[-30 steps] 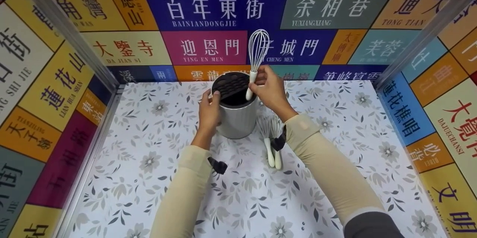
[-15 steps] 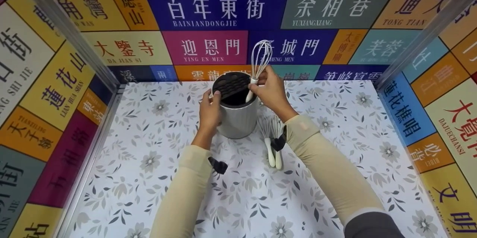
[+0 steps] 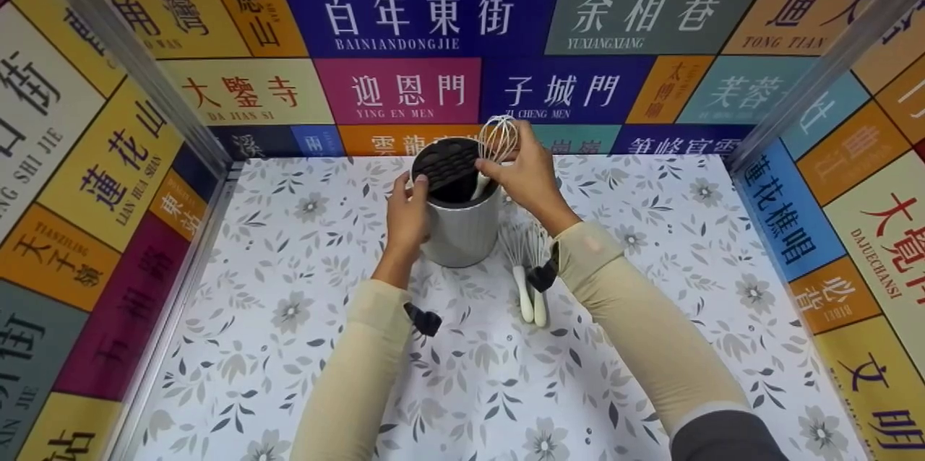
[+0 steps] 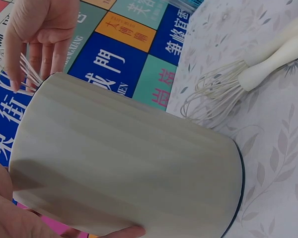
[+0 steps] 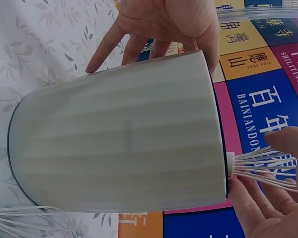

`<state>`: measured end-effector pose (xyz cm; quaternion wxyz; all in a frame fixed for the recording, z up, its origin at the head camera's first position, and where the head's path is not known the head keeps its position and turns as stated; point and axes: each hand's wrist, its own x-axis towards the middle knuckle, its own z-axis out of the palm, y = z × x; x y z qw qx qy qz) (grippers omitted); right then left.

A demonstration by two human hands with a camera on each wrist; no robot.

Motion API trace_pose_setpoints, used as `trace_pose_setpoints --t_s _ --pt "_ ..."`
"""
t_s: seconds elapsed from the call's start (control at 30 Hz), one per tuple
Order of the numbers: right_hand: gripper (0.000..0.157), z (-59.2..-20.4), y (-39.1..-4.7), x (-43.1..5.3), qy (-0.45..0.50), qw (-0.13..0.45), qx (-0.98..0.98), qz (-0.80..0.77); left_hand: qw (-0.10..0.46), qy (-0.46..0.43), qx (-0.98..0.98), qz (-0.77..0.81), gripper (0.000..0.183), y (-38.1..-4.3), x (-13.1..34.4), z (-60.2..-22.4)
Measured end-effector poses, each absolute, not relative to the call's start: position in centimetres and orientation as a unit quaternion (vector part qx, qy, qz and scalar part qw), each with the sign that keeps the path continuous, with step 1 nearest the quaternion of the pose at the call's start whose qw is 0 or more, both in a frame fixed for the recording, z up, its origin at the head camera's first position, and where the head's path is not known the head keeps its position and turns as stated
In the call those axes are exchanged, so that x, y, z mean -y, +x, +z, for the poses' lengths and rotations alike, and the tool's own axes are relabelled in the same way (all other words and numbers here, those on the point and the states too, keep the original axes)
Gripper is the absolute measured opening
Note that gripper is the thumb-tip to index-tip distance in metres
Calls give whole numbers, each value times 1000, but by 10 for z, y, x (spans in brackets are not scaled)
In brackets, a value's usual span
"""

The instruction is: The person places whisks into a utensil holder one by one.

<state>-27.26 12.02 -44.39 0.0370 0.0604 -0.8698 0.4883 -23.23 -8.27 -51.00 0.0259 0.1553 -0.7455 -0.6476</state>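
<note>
Just above frame centre, the left hand (image 3: 407,219) grips a pale grey ribbed cylindrical canister (image 3: 462,238), its mouth part-filled by a black textured insert (image 3: 446,163). The right hand (image 3: 533,172) pinches a white wire-looped whisk (image 3: 498,136): handle inside, loops above rim. I judge insertion partway; two similar pale-handled whisks (image 3: 525,295) lie outside, right of centre.

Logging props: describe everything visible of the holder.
The holder is a pale grey cylinder, faintly fluted, perhaps plastic, with a dark line round its base. A black patterned insert covers part of its mouth, leaving a gap. It stands upright on the table. The left grip holds its left side, thumb at the rim. A whisk, pinched by the right grip, sits handle-down in the gap.
</note>
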Motion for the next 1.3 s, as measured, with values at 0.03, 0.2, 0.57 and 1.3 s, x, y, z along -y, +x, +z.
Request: trace_pose_setpoints --t_s 0.03,0.2,0.57,1.3 --pt "79 -444 -272 -120 61 40 869 489 26 155 746 -648 57 -233 83 -510" --pt "70 -443 -272 -119 63 57 867 490 30 155 737 -657 57 -234 82 -510" --pt "65 -442 -270 -118 62 60 862 500 33 158 741 -652 55 -234 81 -510" --pt "52 -442 -266 -124 63 52 826 558 28 165 741 -650 57 -232 81 -511"
